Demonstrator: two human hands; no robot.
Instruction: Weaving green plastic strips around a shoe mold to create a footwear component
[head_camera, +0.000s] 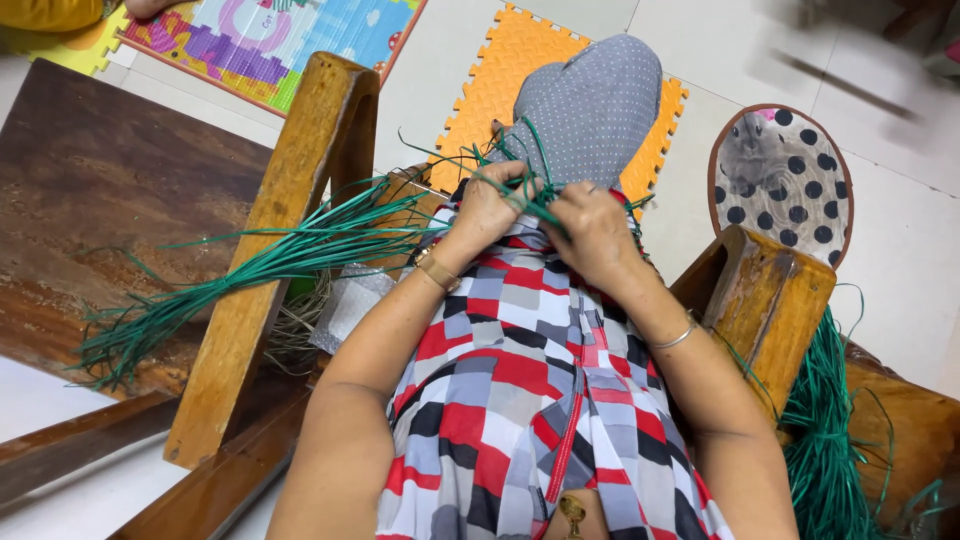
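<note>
My left hand (487, 211) and my right hand (596, 232) meet in my lap, over a red, grey and black checked garment (520, 400). Both grip thin green strands (525, 190) that cross and knot between the fingers. A long bundle of the same green strands (270, 260) trails from my left hand out to the left, across a wooden chair arm (265, 270). My knee in grey dotted cloth (590, 105) rises just beyond the hands.
A dark wooden table (90, 190) lies at left. The right chair arm (765, 300) has a heap of green strands (825, 440) beside it. An orange foam mat (510, 70), a colourful play mat (270, 40) and a round dotted mat (790, 180) lie on the tiled floor.
</note>
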